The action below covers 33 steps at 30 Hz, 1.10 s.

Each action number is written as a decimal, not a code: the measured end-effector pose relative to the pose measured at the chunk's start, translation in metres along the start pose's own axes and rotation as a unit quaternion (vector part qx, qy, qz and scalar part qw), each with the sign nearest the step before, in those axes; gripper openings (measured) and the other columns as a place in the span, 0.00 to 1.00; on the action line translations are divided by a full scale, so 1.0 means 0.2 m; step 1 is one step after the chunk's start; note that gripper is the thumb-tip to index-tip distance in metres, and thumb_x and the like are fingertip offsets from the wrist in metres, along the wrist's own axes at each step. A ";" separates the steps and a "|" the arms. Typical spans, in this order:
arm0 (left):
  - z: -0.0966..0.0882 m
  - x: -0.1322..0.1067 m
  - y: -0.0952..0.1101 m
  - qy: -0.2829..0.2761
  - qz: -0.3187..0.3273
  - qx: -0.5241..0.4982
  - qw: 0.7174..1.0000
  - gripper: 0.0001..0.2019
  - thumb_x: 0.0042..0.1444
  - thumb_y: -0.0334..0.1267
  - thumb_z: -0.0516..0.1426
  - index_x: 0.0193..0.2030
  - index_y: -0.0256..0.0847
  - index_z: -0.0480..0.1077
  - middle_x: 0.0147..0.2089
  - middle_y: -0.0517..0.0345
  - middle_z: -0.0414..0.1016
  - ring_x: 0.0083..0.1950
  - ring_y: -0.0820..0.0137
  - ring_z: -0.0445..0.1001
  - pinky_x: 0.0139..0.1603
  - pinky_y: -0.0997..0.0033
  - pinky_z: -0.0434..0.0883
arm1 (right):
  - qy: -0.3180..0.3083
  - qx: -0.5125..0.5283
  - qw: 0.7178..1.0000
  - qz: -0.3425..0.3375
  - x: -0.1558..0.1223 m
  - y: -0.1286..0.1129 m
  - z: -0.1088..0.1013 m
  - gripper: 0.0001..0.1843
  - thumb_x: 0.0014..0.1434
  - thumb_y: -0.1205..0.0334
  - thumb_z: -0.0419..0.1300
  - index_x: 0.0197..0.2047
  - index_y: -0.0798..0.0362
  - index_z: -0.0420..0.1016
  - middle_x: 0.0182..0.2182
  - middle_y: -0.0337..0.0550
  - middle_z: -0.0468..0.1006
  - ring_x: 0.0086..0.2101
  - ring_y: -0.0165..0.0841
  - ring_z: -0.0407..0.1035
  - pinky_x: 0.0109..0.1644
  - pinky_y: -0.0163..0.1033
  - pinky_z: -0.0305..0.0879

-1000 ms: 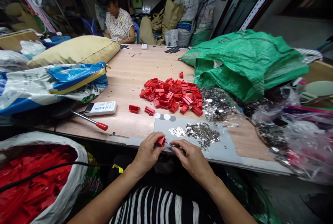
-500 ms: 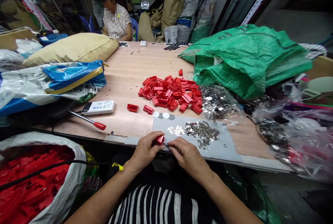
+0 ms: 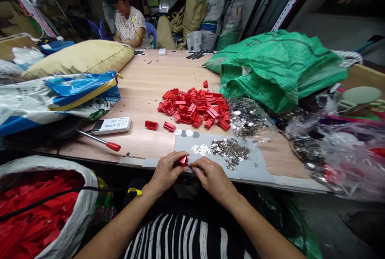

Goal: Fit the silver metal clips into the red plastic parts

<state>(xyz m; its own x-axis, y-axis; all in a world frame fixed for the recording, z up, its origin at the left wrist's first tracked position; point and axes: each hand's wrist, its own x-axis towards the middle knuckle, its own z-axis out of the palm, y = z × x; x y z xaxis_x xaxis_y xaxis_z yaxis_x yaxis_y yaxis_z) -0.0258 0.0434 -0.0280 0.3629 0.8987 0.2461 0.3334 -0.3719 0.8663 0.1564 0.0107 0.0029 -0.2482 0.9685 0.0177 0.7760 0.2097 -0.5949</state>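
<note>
At the table's front edge, my left hand (image 3: 167, 170) is closed around a small red plastic housing (image 3: 183, 161), its open end turned toward my right. My right hand (image 3: 209, 174) pinches a thin dark tool (image 3: 189, 166), whose tip meets the housing's open end; most of it is hidden by my fingers. Just beyond my hands, small shiny metal plates (image 3: 230, 151) lie heaped on a grey sheet (image 3: 260, 166). Behind that is a pile of similar red housings (image 3: 192, 108), with two loose ones (image 3: 151, 125) to its left.
A red-tipped metal lever (image 3: 112, 146) and a white device (image 3: 112, 125) lie left. Below stands a sack of red parts (image 3: 39, 206). A green woven bag (image 3: 279, 66) and plastic bags of metal pieces (image 3: 319, 154) crowd the right. A co-worker (image 3: 132, 24) sits across the table.
The camera view has shifted slightly. My hands stay together at the table edge, the tool still at the red housing. The co-worker's arm and head have moved a little.
</note>
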 end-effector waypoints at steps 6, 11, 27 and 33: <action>0.00 0.00 0.00 0.003 -0.006 -0.006 1.000 0.19 0.50 0.29 0.62 0.50 0.45 0.72 0.48 0.55 0.78 0.49 0.65 0.75 0.52 0.63 0.71 | -0.003 0.035 0.999 -0.018 0.00 0.03 -0.01 0.10 0.60 0.69 0.54 0.39 0.50 0.76 0.35 0.42 0.76 0.37 0.33 0.71 0.43 0.38 0.66; 0.00 0.00 0.00 0.006 -0.006 -0.005 1.000 0.19 0.50 0.28 0.61 0.50 0.45 0.72 0.48 0.55 0.78 0.50 0.65 0.75 0.53 0.63 0.70 | 0.005 0.016 1.000 -0.009 0.00 0.02 0.00 0.09 0.60 0.68 0.54 0.39 0.50 0.76 0.35 0.42 0.76 0.37 0.33 0.71 0.42 0.38 0.67; 0.02 -0.01 0.00 0.020 -0.008 -0.013 1.000 0.16 0.51 0.31 0.61 0.48 0.43 0.72 0.46 0.56 0.78 0.46 0.66 0.75 0.50 0.64 0.70 | -0.027 -0.070 0.996 0.044 0.01 -0.09 0.00 0.09 0.63 0.67 0.51 0.41 0.50 0.72 0.37 0.44 0.74 0.38 0.35 0.71 0.40 0.37 0.63; 0.01 -0.04 0.04 0.066 -0.059 -0.043 0.995 0.12 0.49 0.32 0.63 0.42 0.42 0.70 0.39 0.59 0.76 0.39 0.68 0.75 0.43 0.68 0.71 | 0.022 0.091 0.996 -0.007 -0.05 0.00 -0.01 0.09 0.64 0.67 0.48 0.44 0.49 0.65 0.41 0.43 0.73 0.42 0.33 0.69 0.47 0.38 0.63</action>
<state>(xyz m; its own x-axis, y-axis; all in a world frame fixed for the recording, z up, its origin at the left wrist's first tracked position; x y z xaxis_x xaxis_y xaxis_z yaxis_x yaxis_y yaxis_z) -0.0238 0.0326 -0.0242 0.2066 0.9597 0.1907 0.2896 -0.2462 0.9250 0.1605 0.0005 0.0045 -0.2301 0.9713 0.0597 0.6537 0.1997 -0.7299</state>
